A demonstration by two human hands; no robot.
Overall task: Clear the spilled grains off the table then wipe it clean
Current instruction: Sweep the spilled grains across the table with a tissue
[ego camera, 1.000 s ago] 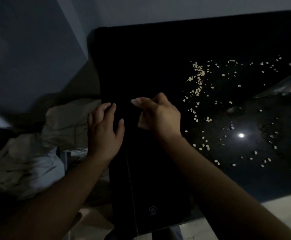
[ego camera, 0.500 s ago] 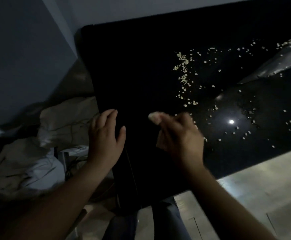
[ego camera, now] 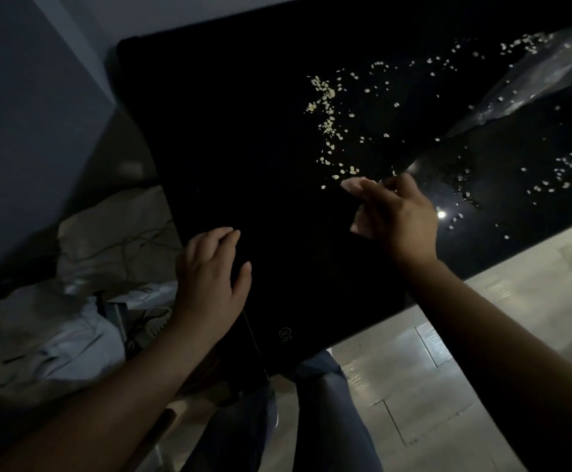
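Hands first. The right hand [ego camera: 397,219] hangs over the glossy black tabletop [ego camera: 243,148] with its fingers curled inward. Its fingertips [ego camera: 354,185] sit at the near fringe of the spill. From my feed I cannot tell whether they pinch any grain or are simply drawn together. The left hand [ego camera: 213,284] lies flat and relaxed on the table's left edge, fingers straight, thumb spread, gripping nothing.

Task item: the small pale scattered grains [ego camera: 325,97] are on the tabletop. I log them thickest in a ragged line running away from the right hand's fingertips, and thinner toward the far side. A second loose patch lies to the right of that hand.

Surroundings:
- A clear crumpled plastic bag [ego camera: 533,83] lies at the table's far right, with a few grains at its edge.
- A bright round glare spot [ego camera: 441,214] shows on the gloss just right of the right hand.
- A small circular printed mark [ego camera: 284,333] sits near the table's closest corner.
- Off the table, rumpled pale cloth [ego camera: 73,318] is heaped to the left.
- A grey-blue wall [ego camera: 22,114] rises behind the cloth.
- Dark trouser legs [ego camera: 312,403] stand below the corner on a pale plank floor [ego camera: 482,335].
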